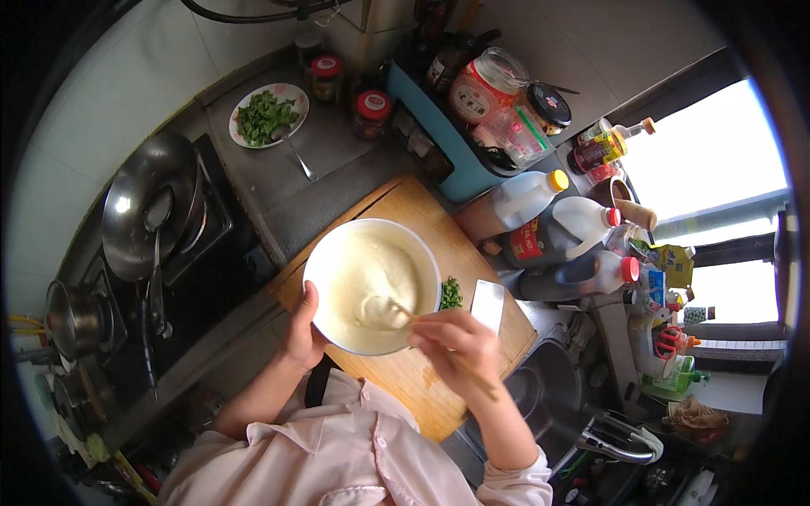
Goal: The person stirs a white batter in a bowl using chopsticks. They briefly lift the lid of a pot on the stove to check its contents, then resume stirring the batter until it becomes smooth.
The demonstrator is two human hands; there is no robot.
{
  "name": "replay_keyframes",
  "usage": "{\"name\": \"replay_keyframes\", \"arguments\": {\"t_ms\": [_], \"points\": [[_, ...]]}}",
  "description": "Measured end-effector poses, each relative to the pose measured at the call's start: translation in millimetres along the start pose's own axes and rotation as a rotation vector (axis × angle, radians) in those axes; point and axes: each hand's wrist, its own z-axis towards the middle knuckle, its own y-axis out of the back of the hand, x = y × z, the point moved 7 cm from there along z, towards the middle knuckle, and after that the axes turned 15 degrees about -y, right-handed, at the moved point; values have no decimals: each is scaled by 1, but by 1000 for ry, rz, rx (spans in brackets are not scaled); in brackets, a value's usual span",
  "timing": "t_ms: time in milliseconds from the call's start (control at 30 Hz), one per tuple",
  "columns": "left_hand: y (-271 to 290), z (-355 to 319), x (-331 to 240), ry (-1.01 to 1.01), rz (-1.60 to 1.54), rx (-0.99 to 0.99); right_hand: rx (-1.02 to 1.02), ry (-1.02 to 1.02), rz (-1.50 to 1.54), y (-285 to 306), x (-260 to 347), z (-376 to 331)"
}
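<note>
tip of stick (402, 312) hidden in pale mixture (354, 278), fingers of left hand (304, 333) hidden behind white bowl (363, 351)

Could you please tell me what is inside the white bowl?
The white bowl holds a pale, creamy-looking mixture, with a wooden utensil dipped in. The mixture hides the bowl's bottom.

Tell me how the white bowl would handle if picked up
The white bowl is likely fairly heavy, since a broad pool of pale mixture covers its bottom. That mixture looks thick yet fluid, so it may shift when tilted. The bowl looks smooth, so it might slip.
</note>
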Motion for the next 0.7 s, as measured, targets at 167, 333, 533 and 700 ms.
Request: {"name": "replay_keyframes", "arguments": {"t_ms": [167, 333, 533, 700], "points": [[51, 1, 7, -24, 38, -118, 98, -185, 213, -46, -35, 3], [81, 0, 22, 4, 113, -162, 48, -140, 122, -62, -47, 8], [90, 3, 32, -28, 110, -125, 75, -186, 47, -65, -54, 0], [94, 11, 32, -26, 152, -124, 172, -95, 162, -95, -38, -9]]}}
